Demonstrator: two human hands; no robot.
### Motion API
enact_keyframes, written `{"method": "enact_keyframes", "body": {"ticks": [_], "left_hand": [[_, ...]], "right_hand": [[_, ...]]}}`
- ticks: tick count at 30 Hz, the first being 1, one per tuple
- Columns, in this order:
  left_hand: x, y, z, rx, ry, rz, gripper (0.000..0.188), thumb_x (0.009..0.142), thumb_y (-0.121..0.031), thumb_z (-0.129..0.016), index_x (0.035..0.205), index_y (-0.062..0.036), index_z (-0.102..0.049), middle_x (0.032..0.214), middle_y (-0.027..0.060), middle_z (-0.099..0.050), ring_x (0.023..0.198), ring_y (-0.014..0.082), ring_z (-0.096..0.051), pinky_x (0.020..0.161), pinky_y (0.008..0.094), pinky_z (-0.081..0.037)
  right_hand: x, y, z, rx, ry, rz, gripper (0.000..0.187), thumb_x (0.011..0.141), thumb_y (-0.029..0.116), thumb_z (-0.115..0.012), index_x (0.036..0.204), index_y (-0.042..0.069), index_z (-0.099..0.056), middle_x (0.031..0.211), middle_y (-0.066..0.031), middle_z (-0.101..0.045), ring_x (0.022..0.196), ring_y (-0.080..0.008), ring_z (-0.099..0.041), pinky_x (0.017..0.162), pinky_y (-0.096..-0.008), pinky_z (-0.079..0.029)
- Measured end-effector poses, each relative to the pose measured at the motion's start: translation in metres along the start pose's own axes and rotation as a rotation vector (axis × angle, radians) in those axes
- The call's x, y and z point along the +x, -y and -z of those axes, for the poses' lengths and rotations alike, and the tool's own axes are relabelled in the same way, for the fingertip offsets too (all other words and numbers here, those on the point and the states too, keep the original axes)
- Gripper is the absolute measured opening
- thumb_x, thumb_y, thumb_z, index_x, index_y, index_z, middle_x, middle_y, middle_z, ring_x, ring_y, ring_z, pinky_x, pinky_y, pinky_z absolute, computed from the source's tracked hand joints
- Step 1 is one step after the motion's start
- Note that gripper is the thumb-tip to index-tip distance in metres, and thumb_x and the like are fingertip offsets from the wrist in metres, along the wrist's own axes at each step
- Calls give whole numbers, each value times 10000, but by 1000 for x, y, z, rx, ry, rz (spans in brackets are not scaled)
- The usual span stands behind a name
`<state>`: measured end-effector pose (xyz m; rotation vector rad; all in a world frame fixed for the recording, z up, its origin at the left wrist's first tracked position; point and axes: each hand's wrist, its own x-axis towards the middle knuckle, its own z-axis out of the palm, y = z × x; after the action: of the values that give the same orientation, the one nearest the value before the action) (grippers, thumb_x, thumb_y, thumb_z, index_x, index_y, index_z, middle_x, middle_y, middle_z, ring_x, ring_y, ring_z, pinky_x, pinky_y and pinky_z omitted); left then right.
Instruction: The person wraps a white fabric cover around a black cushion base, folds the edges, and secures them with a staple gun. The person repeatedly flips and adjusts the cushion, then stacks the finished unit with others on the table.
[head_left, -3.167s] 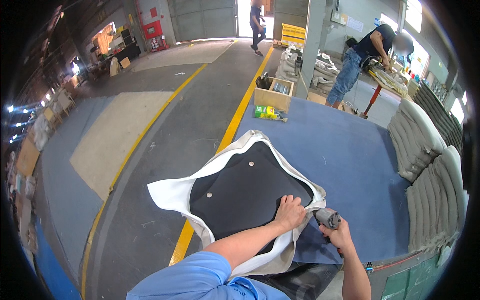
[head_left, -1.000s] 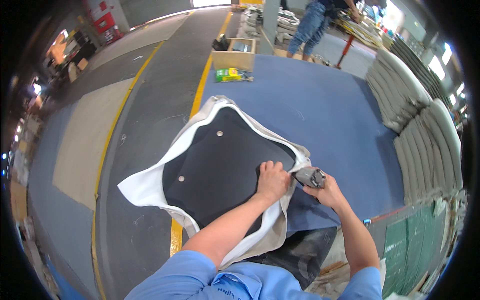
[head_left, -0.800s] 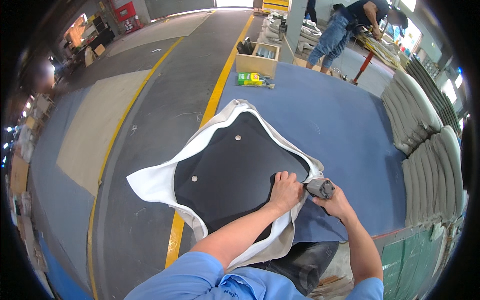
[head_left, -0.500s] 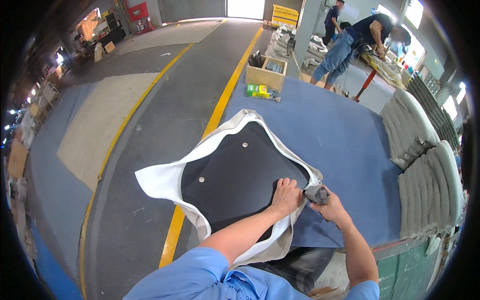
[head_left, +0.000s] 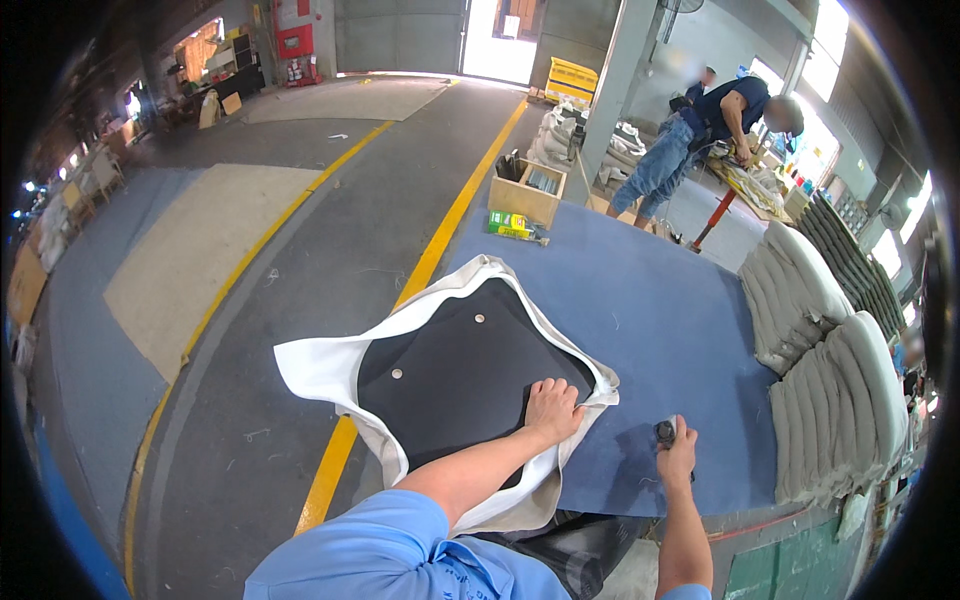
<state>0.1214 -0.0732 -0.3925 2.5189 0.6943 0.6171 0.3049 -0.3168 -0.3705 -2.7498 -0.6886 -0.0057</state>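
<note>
A black seat-shaped panel [head_left: 450, 370] with two round holes lies face up before me. Around its rim runs a white and beige fabric cover [head_left: 318, 364], folded up loosely, with one white corner sticking out to the left. My left hand [head_left: 553, 412] lies on the panel near its right corner, fingers slightly bent, pressing on the surface beside the cover's edge. To the right, apart from the cover, my right hand [head_left: 678, 455] is closed round a dark grey staple gun [head_left: 665, 432], held above the blue tabletop. Its grip is mostly hidden by my fingers.
On the blue table [head_left: 640, 300] stand a wooden box [head_left: 527, 195] and green-yellow tubes [head_left: 515, 226] at the far side. Stacks of grey padded covers [head_left: 835, 410] rise at the right. A co-worker [head_left: 690, 130] bends over another table, with a second person behind.
My right hand has drawn the staple gun away from the cover's right corner, down and to the right. My left hand stays near that corner. The view has tilted up slightly.
</note>
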Motion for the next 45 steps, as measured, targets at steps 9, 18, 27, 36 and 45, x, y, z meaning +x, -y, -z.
{"method": "enact_keyframes", "body": {"ticks": [9,18,27,36,45], "left_hand": [[15,7,7,17,18,151,326,866,-332,-745,1034,-74,-641,1032,120,-671,1012,312,-636,913,492,-478],[27,132,142,-159,-202,179,273,881,-210,-746,1070,-26,-676,913,163,-729,883,352,-710,812,470,-556],[80,263,224,169,156,650,559,1006,-501,-549,1291,-39,-681,1326,240,-674,1272,406,-622,1085,487,-474],[81,243,189,192,176,614,634,1045,-519,-459,1290,19,-687,1308,288,-671,1291,448,-603,1099,511,-448],[110,174,301,27,-353,367,535,1096,-394,-424,1211,49,-702,1121,295,-725,1099,475,-682,951,502,-505]], "right_hand": [[-42,31,-17,53,-14,68,718,831,94,-790,1495,56,-517,1486,-223,-455,1297,-402,-538,1113,-473,-440],[-76,68,-62,1367,405,-371,541,1062,248,-629,1513,-9,-476,1230,-127,-685,987,-192,-701,798,-298,-556],[-32,133,-104,1402,523,-465,370,1084,298,-594,1366,59,-621,1094,-37,-706,889,-165,-672,807,-344,-558],[-38,133,-87,1228,458,-476,347,1080,338,-586,1169,27,-712,971,-32,-690,824,-140,-633,758,-328,-524],[-19,159,27,1328,-107,-54,371,1015,349,-590,1046,-8,-689,858,-65,-682,848,-160,-629,781,-372,-497]]}}
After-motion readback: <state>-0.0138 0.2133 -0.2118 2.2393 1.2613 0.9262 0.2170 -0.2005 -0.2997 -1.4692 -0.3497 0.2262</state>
